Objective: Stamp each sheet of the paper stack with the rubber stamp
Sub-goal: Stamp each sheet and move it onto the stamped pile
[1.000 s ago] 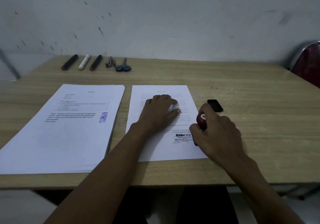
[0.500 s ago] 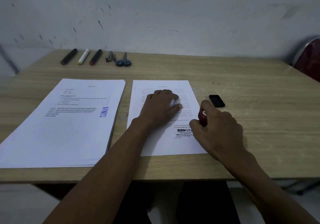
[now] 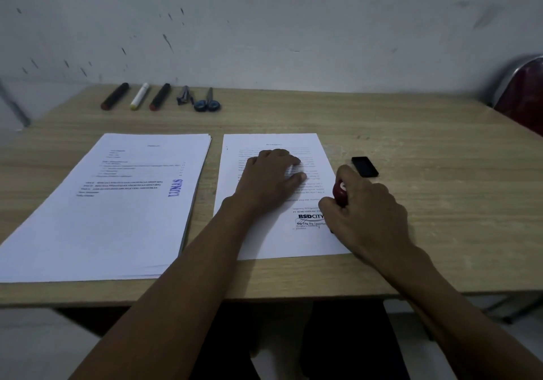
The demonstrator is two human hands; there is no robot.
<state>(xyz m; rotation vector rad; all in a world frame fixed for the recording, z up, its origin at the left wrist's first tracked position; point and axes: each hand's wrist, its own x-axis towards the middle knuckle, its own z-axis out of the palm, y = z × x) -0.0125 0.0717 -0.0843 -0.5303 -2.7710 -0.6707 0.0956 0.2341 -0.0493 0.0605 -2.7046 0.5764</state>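
While the left hand [image 3: 271, 178] lies flat on the single white printed sheet [image 3: 266, 232], the right hand [image 3: 363, 212] grips the red round-topped rubber stamp [image 3: 340, 193] at its right edge; uneven pressure could smear or half-print the mark

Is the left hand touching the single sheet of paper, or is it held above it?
Touching. The head view shows the left hand lying flat on the single sheet, fingers spread over the printed text, with no gap visible under them.
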